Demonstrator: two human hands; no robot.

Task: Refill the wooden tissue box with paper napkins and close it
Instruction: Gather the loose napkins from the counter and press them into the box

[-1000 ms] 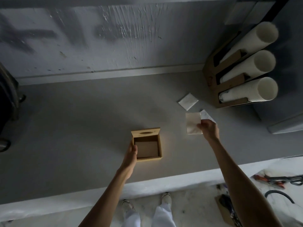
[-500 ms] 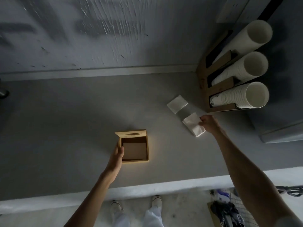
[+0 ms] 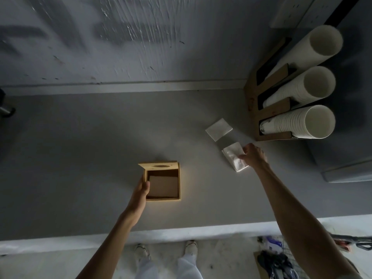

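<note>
Grey and bare, the counter (image 3: 80,158) ran along a rough painted wall (image 3: 141,37), with a white front edge nearest the person. Near the middle sat the box (image 3: 163,182), wooden and open, its lid (image 3: 159,165) tipped up at the far side with the oval slot showing. Inside lay a brown flat panel. The left hand (image 3: 142,190) held the box by its left wall, thumb hooked over the rim and inside, fingers hidden behind. Off to the right, well apart from the box, the right hand (image 3: 253,156) rested on a napkin stack (image 3: 234,157) lying flat on the counter, its grip closed on the stack's right edge, thumb on top. A second stack (image 3: 219,129) lay just beyond, untouched. Further right stood a cardboard holder (image 3: 255,109) with three tubes of cups (image 3: 302,121). Below the counter, the person's shoes (image 3: 190,247) showed on the pale floor.
</note>
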